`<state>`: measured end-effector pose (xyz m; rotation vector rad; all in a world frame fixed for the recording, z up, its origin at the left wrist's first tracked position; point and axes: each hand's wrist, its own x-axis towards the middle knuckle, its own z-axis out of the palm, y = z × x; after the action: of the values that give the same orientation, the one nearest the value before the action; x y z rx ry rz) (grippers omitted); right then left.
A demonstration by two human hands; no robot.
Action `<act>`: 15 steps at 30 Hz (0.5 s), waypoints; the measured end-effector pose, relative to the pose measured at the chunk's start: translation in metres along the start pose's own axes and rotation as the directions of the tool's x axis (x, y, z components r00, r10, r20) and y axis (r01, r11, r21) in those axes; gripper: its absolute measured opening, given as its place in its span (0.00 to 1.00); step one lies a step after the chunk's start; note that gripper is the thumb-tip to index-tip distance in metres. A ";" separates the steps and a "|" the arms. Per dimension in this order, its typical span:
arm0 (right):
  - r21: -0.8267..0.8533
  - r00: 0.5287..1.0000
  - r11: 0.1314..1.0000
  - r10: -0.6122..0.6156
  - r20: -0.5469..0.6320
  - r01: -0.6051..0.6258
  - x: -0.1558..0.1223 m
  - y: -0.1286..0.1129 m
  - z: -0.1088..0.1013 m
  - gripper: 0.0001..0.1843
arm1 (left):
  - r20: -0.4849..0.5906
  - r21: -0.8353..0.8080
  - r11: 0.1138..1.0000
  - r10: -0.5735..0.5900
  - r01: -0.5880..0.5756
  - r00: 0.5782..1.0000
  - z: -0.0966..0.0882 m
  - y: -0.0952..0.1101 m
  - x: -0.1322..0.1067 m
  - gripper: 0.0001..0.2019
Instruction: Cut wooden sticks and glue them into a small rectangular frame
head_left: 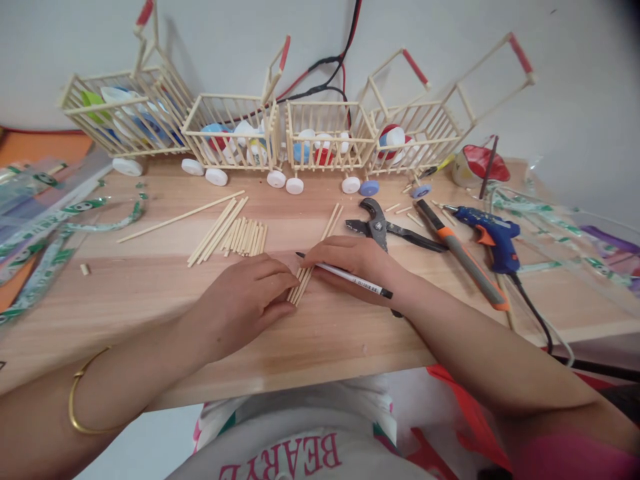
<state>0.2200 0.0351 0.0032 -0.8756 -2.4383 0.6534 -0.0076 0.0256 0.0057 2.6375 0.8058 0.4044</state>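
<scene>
From my remote view, my left hand (250,300) is closed on the near ends of a few thin wooden sticks (301,283), lying slantwise at the middle of the worktable (200,373). My right hand (350,263) has its fingertips on the same sticks and is wrapped about a pen (357,280). Its nearest obstacle is the cutter (377,230) at two o'clock, partly hidden behind the hand. Further out, towards three, lie an orange-and-grey tool (467,263) and a blue glue gun (493,233). At ten o'clock sit short sticks (245,237) and longer sticks (217,230). Four wooden carts (230,133) line the back from half past ten to half past one, with plastic wrapping (45,227) towards nine.
</scene>
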 end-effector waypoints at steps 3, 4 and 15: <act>-0.010 1.000 1.000 -0.001 0.008 0.001 0.001 -0.001 0.000 0.10 | -0.011 0.022 1.000 -0.003 0.003 1.000 0.001 0.001 0.000 0.08; -0.013 1.000 1.000 -0.002 0.010 0.002 0.001 -0.001 -0.001 0.10 | -0.013 0.026 1.000 -0.004 0.004 1.000 0.002 0.001 0.000 0.08; 0.004 0.998 1.000 -0.014 -0.058 0.014 -0.003 0.001 -0.003 0.11 | 0.009 -0.027 0.999 -0.027 0.027 1.000 0.002 -0.002 0.000 0.11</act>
<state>0.2239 0.0347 0.0043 -0.8632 -2.3887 0.6197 -0.0074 0.0264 0.0032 2.5983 0.8263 0.3942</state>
